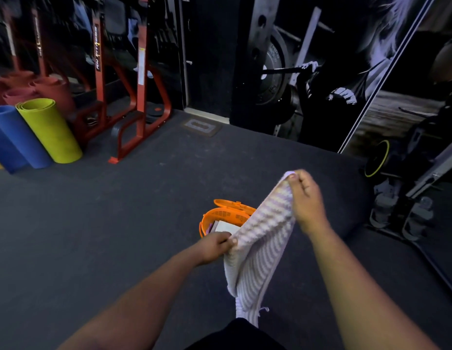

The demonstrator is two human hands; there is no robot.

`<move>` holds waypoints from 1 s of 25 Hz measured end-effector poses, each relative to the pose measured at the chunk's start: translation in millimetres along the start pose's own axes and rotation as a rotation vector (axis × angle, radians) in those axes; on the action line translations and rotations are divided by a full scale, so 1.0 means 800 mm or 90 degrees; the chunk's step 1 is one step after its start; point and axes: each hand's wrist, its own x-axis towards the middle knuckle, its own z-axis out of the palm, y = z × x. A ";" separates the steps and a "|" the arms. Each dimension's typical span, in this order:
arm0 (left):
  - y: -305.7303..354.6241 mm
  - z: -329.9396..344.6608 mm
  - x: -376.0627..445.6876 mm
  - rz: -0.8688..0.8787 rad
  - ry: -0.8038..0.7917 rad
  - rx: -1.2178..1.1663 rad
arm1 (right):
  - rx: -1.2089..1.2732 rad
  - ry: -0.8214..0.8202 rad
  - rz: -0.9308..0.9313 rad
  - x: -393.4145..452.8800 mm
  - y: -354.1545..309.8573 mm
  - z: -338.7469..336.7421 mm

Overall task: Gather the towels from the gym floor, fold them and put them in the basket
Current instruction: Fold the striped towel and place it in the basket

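I see the right hand [305, 198] pinching the top corner of the striped towel [260, 248], raised so the cloth hangs free. The left hand [216, 245] pinches the near edge lower down, likely to line up a fold. Just behind the towel, the orange basket [219, 214] stands open on the gym floor [118, 223], folded cloth already inside.
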 end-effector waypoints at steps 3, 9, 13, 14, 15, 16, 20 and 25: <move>0.024 -0.014 0.000 -0.013 0.190 -0.302 | -0.125 -0.018 0.054 -0.008 0.020 -0.027; 0.094 -0.055 0.016 0.153 0.096 -0.130 | -0.510 -0.496 0.043 -0.049 0.050 0.014; 0.001 -0.080 0.008 -0.002 -0.012 0.430 | -0.354 -0.273 0.120 -0.038 0.081 -0.020; -0.035 -0.084 0.002 -0.069 -0.007 0.425 | -0.322 -0.189 0.156 -0.031 0.089 -0.033; -0.074 -0.087 -0.002 -0.126 0.025 0.362 | -0.312 -0.116 0.194 -0.024 0.096 -0.045; -0.100 -0.091 -0.011 -0.166 0.067 0.282 | -0.317 -0.065 0.232 -0.019 0.102 -0.055; -0.112 -0.086 -0.020 -0.134 0.254 0.042 | -0.379 0.024 0.334 -0.016 0.110 -0.061; 0.009 -0.067 0.000 0.097 0.239 0.006 | -0.315 -0.300 0.164 -0.047 0.071 0.024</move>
